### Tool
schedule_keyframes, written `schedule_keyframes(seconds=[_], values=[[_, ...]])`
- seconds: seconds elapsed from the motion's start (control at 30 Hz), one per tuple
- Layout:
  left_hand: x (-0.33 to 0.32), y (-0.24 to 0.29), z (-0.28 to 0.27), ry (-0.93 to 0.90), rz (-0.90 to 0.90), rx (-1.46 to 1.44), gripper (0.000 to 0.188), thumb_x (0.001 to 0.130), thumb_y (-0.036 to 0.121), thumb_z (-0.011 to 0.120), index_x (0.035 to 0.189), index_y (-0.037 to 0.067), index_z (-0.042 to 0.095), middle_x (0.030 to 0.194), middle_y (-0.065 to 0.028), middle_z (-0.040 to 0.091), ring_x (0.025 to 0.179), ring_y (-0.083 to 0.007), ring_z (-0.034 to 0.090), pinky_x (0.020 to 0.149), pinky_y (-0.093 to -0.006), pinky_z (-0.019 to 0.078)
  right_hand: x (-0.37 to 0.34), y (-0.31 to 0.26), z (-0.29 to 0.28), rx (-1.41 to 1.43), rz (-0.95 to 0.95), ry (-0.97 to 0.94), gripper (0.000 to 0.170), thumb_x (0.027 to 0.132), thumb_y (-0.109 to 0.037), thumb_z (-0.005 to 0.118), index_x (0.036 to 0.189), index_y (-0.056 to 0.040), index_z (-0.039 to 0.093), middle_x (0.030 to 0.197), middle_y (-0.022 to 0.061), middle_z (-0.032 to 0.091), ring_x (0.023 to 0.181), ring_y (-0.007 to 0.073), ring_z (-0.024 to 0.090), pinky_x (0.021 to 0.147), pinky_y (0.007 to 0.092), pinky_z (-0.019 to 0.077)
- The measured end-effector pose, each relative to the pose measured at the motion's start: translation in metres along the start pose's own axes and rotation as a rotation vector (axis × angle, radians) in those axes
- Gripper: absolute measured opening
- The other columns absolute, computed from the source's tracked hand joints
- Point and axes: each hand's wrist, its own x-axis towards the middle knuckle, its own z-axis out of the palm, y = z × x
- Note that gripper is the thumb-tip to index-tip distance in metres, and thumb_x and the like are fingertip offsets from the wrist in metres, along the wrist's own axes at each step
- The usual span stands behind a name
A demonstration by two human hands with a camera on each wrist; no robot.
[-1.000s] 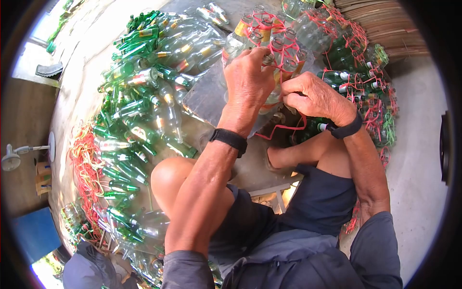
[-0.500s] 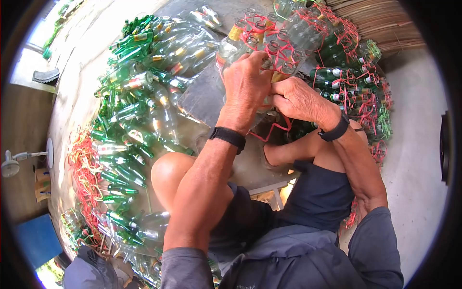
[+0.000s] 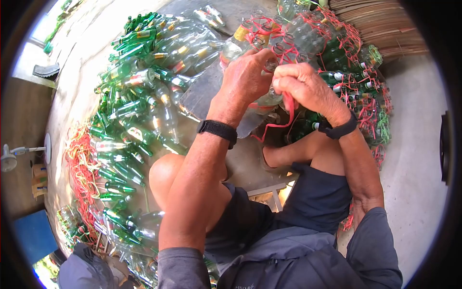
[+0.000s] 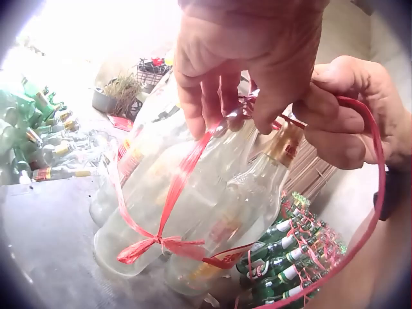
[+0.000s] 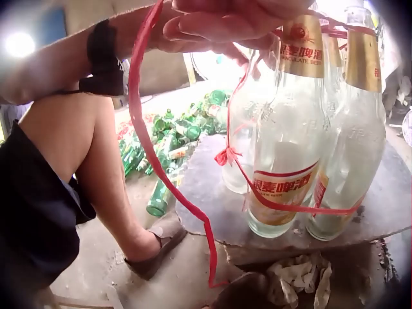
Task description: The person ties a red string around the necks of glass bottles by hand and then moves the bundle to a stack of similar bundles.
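Left hand (image 3: 245, 79): raised over the tops of the bottles, fingers bent downward, thumb and fingertips nearly together and pinching red strip at the necks.

Right hand (image 3: 310, 91): just beside the left hand, on its right; fingers curled closed, holding a length of the same red strip (image 5: 134, 103), whose free end hangs below the hand in a long loop and trails past the slab's edge.

Clear glass bottles (image 5: 283, 148): a cluster, upright, directly beneath the fingers of both hands; gold neck labels, red print. Strip passes around the lower bodies and between the necks; exact crossings at the fingertips hidden by the hands.

Knot (image 4: 158, 239): red, low on the bottles' side, well below the left fingertips, a taut strand rising from it to them.

Slab (image 3: 197, 98): dark grey, flat, under the cluster.

Loose green bottles (image 3: 130, 111): heaped on the floor, left side.

Tied green bottles (image 3: 370, 91): right side, red strips across them.

Strip pile (image 3: 82, 164): red and yellow, tangled, far left.

Wristbands (image 3: 217, 131): black, one per wrist.
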Motion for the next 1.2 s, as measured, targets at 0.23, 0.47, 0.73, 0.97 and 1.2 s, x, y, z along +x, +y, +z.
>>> schedule_keyframes(seconds=[0.23,0.47,0.73,0.97,1.2], values=[[-0.002,0.008,-0.005,0.061,0.016,0.011,0.041,0.081,0.024,0.084,0.121,0.015,0.077,0.107,-0.016,0.071,0.098,-0.0364,0.072,0.087,-0.045,0.0573,0.008,-0.013,-0.015,0.123,0.077,0.107,0.03,0.102,-0.022,0.054,0.08,-0.0016,0.062,0.063,0.0009,0.055,0.05,0.0094,0.056,0.05,0.0269,0.0457],[0.0,0.013,0.003,0.221,0.163,0.064,0.018,0.085,0.02,0.082,0.102,0.016,0.084,0.097,-0.0102,0.067,0.091,-0.0316,0.07,0.083,-0.0434,0.057,0.013,-0.008,-0.023,0.253,0.145,0.201,0.032,0.103,-0.029,0.061,0.082,-0.0047,0.065,0.062,-0.0043,0.05,0.05,0.0036,0.048,0.047,0.0231,0.0391],[0.012,0.013,-0.001,0.171,0.183,0.175,0.01,0.087,0.019,0.078,0.094,0.016,0.084,0.094,-0.0077,0.076,0.094,-0.0322,0.071,0.084,-0.0423,0.058,0.012,-0.008,-0.041,0.13,0.142,0.21,0.035,0.104,-0.032,0.061,0.084,-0.0042,0.067,0.063,-0.0041,0.055,0.051,0.0049,0.052,0.047,0.0228,0.0406],[0.02,0.019,-0.002,0.042,0.024,0.109,0.013,0.086,0.021,0.07,0.085,0.012,0.08,0.079,-0.0135,0.075,0.09,-0.0403,0.07,0.082,-0.0519,0.0568,0.012,-0.013,-0.061,-0.076,0.158,0.156,0.032,0.101,-0.029,0.061,0.086,-0.0021,0.07,0.065,-0.0021,0.058,0.058,0.0068,0.056,0.05,0.0254,0.0448],[0.023,0.019,0.0,0.04,-0.019,0.067,0.02,0.091,0.024,0.067,0.092,0.009,0.08,0.082,-0.0189,0.073,0.082,-0.0405,0.07,0.078,-0.0488,0.0556,0.021,-0.003,-0.077,-0.518,0.072,0.09,0.024,0.098,-0.021,0.064,0.086,-0.0007,0.069,0.069,0.0038,0.055,0.069,0.0118,0.055,0.063,0.0326,0.0434]])
